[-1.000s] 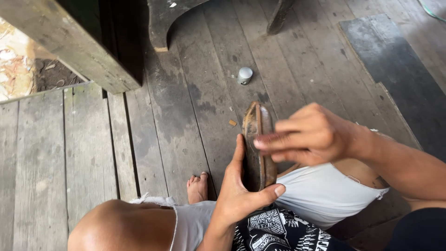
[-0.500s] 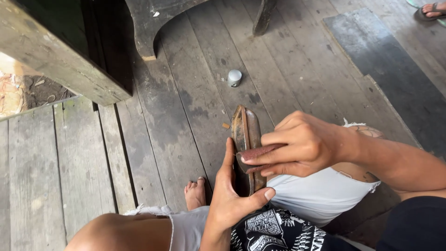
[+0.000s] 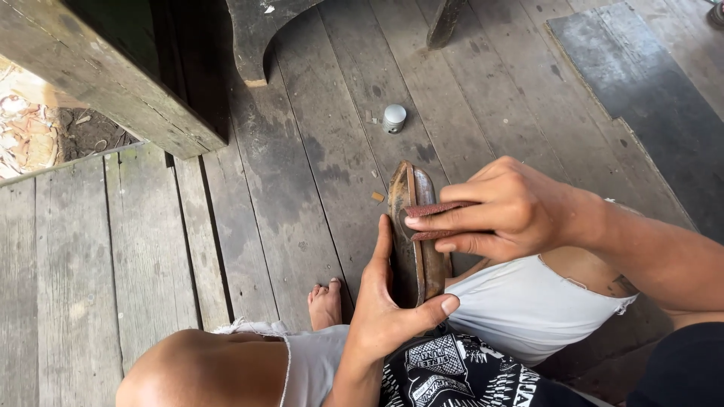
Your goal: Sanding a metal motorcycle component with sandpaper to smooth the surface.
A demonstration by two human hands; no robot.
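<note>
1. The curved wooden piece, dark brown and boat-shaped, stands on edge just in front of the person's lap, its far tip toward the small grey cap on the planks.
2. Compared with half a second ago, the folded strip of reddish sandpaper sits a little further down the wooden piece, nearer the lap. A second ago it was up by the far tip, so the rubbing stroke appears to be running back toward the body.
3. The right hand is pinched shut on the sandpaper, fingers stacked and pointing left across the wooden piece, wrist bent, forearm coming in from the right.
4. The left hand clamps the near end of the wooden piece, thumb along its left face and a finger hooked under its right edge.
5. Left of the wooden piece, bare toes rest on the weathered plank floor; small wood chips lie beside it.
</note>
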